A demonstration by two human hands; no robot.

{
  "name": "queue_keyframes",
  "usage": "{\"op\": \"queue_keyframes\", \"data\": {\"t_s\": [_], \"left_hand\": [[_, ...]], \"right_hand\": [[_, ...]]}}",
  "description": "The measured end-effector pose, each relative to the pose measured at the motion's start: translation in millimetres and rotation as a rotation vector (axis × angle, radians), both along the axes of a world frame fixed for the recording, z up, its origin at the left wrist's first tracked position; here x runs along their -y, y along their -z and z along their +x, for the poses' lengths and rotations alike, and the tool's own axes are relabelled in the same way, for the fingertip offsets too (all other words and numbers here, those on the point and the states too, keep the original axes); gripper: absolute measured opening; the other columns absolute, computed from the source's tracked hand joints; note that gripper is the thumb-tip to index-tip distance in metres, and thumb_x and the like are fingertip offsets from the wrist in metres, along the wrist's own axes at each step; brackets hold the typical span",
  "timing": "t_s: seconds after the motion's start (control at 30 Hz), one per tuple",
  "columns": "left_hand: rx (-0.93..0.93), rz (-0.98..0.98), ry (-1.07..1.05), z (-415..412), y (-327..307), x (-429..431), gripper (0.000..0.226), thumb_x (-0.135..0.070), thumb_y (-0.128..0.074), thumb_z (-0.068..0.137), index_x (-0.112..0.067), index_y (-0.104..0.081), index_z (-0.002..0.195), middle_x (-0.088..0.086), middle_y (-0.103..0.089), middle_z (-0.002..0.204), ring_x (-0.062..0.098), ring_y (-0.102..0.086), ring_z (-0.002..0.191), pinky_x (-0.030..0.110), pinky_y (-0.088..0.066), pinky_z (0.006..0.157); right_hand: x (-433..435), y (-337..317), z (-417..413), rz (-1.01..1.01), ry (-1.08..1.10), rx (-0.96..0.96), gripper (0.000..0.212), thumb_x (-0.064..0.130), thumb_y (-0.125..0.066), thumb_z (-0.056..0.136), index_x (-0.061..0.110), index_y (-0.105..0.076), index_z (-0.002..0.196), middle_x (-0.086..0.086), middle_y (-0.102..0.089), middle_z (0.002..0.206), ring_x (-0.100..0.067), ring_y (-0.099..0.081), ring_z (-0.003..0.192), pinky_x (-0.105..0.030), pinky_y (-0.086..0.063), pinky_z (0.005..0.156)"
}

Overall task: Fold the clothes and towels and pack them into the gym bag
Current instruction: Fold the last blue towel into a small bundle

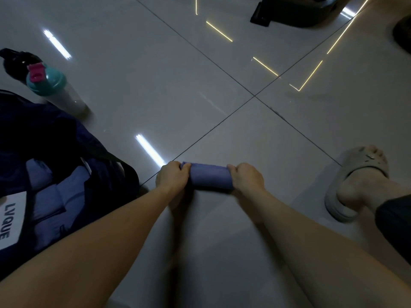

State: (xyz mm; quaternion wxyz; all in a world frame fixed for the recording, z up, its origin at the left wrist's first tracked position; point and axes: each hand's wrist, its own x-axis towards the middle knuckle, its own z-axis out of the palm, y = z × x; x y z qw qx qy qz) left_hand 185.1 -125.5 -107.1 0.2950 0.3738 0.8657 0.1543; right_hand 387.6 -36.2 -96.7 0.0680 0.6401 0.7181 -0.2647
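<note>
On the glossy tiled floor (pixel 222 74), low and centre: a purple towel (pixel 210 176), rolled into a tight cylinder, lying crosswise between both hands. Left hand (pixel 171 177) clamped on the roll's left end, fingers (pixel 185 166) curled over the top edge. Right hand (pixel 246 177) clamped on the right end, thumb and fingertips pinching the cloth. Both forearms stretched forward from the bottom corners, meeting the roll from either side; roll resting on the tile, just past a grout line crossing.

At left: dark navy gym bag (pixel 73 141), unzipped, just beside the left forearm and near the roll but not touching it. Inside, several purple folded pieces (pixel 55 196) packed side by side. White label (pixel 11 221) reading "LVQUE" on the bag's near edge.

Beyond the bag, far left: a shaker bottle (pixel 55 90) with teal lid and pink cap, standing on the floor, well apart from the hands.

At right: a foot in a grey slipper (pixel 355 183), flat on the tile. Top edge: a black object (pixel 295 12), unclear what.
</note>
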Motion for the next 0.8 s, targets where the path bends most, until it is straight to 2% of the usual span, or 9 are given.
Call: {"op": "queue_keyframes", "data": {"t_s": [0.2,0.3,0.4,0.47,0.5,0.57,0.67,0.73,0.8], "left_hand": [[-0.043,-0.033,-0.057,0.4,-0.6,-9.6,0.045,-0.049,-0.052,0.097,-0.009,-0.066,0.082,0.012,-0.064,0.079,0.035,-0.062,0.080,0.033,-0.044,0.067],[-0.281,0.060,0.009,-1.5,-5.4,-8.7,0.035,-0.049,-0.059,0.093,-0.014,-0.056,0.092,0.003,-0.057,0.087,0.026,-0.053,0.083,0.037,-0.042,0.074],[-0.530,0.372,0.366,-0.9,-6.1,-9.1,0.022,-0.023,-0.066,0.089,-0.015,-0.060,0.108,0.007,-0.059,0.108,0.029,-0.055,0.098,0.040,-0.038,0.087],[-0.492,0.579,0.680,12.1,0.1,-8.1,0.031,-0.013,-0.063,0.085,-0.011,-0.064,0.115,0.013,-0.061,0.125,0.036,-0.057,0.111,0.042,-0.038,0.097],[-0.456,0.603,0.812,20.6,6.0,-5.2,0.035,-0.017,-0.060,0.088,-0.008,-0.064,0.121,0.015,-0.059,0.134,0.037,-0.055,0.120,0.044,-0.038,0.105],[-0.436,0.467,0.951,35.1,20.0,3.9,0.055,-0.039,-0.050,0.097,-0.007,-0.053,0.142,0.014,-0.048,0.151,0.033,-0.044,0.139,0.048,-0.029,0.118],[-0.404,0.272,0.918,39.8,31.5,9.9,0.081,-0.065,-0.036,0.098,-0.012,-0.028,0.159,0.010,-0.030,0.164,0.029,-0.025,0.152,0.048,-0.017,0.124],[-0.368,0.229,0.908,37.3,32.3,5.4,0.086,-0.069,-0.032,0.097,-0.012,-0.022,0.160,0.009,-0.026,0.165,0.027,-0.021,0.153,0.047,-0.014,0.126],[-0.345,0.197,0.929,34.5,31.5,1.0,0.088,-0.071,-0.030,0.096,-0.012,-0.019,0.161,0.009,-0.024,0.167,0.026,-0.018,0.154,0.044,-0.010,0.127]], "right_hand": [[1.2,1.9,-4.1,0.010,0.003,0.080,0.053,0.045,-0.036,0.105,0.005,-0.068,0.115,-0.021,-0.068,0.119,-0.038,-0.062,0.113,-0.037,-0.047,0.093],[-1.7,2.0,-7.1,-0.008,0.007,0.096,0.050,0.043,-0.036,0.105,0.006,-0.068,0.115,-0.020,-0.068,0.120,-0.037,-0.063,0.112,-0.037,-0.047,0.092],[-4.3,2.3,-8.3,-0.014,0.009,0.103,0.049,0.043,-0.038,0.104,0.006,-0.068,0.115,-0.021,-0.069,0.119,-0.038,-0.063,0.112,-0.036,-0.048,0.091],[-5.9,4.3,-7.8,-0.015,0.006,0.104,0.050,0.045,-0.039,0.104,0.005,-0.068,0.114,-0.021,-0.069,0.118,-0.038,-0.063,0.112,-0.037,-0.049,0.090],[-6.6,5.8,-7.4,-0.014,-0.001,0.103,0.051,0.046,-0.040,0.103,0.005,-0.069,0.113,-0.022,-0.069,0.117,-0.038,-0.063,0.111,-0.037,-0.049,0.090],[-7.2,8.9,-6.4,-0.011,0.002,0.097,0.053,0.050,-0.041,0.102,0.006,-0.070,0.108,-0.021,-0.070,0.113,-0.037,-0.065,0.107,-0.036,-0.049,0.086],[-7.2,10.4,-6.1,0.009,0.016,0.087,0.052,0.053,-0.044,0.101,0.008,-0.071,0.103,-0.018,-0.071,0.107,-0.036,-0.066,0.099,-0.036,-0.050,0.081],[-3.3,8.3,-3.9,0.149,-0.043,0.098,0.044,0.048,-0.048,0.101,0.009,-0.068,0.104,-0.015,-0.067,0.109,-0.036,-0.063,0.097,-0.038,-0.048,0.080],[3.3,8.7,1.2,0.422,-0.214,0.029,0.031,0.036,-0.059,0.097,0.009,-0.064,0.111,-0.014,-0.061,0.113,-0.035,-0.060,0.100,-0.042,-0.048,0.083]]}}
